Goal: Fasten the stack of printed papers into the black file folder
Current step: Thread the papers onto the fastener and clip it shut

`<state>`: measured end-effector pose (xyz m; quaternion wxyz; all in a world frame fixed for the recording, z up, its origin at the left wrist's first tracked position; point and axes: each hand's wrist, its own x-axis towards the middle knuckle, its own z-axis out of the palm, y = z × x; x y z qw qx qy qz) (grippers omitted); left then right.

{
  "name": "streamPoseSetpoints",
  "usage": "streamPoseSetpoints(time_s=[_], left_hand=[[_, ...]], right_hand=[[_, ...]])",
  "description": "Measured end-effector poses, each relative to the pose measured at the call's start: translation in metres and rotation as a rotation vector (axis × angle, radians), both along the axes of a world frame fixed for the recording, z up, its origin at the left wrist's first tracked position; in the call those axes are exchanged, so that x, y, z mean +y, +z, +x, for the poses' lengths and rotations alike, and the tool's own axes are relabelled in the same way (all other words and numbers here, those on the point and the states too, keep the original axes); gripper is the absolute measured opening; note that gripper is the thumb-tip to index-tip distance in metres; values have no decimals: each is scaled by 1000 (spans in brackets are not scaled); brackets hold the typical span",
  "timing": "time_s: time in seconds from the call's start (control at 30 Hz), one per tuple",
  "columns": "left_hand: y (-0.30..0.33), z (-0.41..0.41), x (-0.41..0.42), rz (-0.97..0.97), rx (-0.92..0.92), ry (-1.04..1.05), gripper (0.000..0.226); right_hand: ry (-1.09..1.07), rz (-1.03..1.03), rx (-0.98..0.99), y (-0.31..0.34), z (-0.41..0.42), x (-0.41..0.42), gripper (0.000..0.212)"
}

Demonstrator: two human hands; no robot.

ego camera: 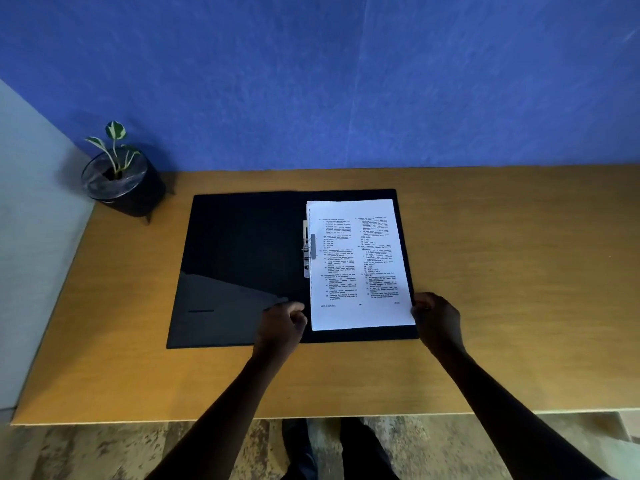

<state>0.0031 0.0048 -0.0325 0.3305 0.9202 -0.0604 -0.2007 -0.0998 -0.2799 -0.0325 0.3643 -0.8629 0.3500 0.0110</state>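
Blue felt-like wall panelling (346,81) rises behind a wooden desk (502,271), and the black file folder (242,258) lies open and flat on that desk, serving as the landmark for everything else. On the folder's right half rests the stack of printed papers (356,265), its top sheet showing two columns of small print, tilted slightly so its lower edge drifts toward the folder's right border. Along the folder's spine, just beside the papers' left edge, sits the metal fastener clip (307,251), which looks raised off the sheets, though its exact state is hard to read. The left hand (282,323) is loosely curled over the folder's lower middle, just left of the papers' bottom corner; whether its fingertips pinch the sheets cannot be told. The right hand (438,317) is curled at the folder's lower right edge, its fingers touching the papers' right border near the bottom corner. Well beyond the folder's far left corner stands a small potted plant (119,178) in a dark pot.
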Motion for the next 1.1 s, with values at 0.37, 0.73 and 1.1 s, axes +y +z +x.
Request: streamPoseSetpoints(time_s=[0.37,0.73,1.1], left_hand=[[-7,-6,-7,12,3,-16,25],[-8,-6,-8,28,-32,-6,25],[-6,-9,-7,12,-14,-1,21]], right_hand=[[13,-4,7,-2,-9,13,12],[42,-36,-7,2,-9,11,23],[59,-33,-7,6,-7,8,24]])
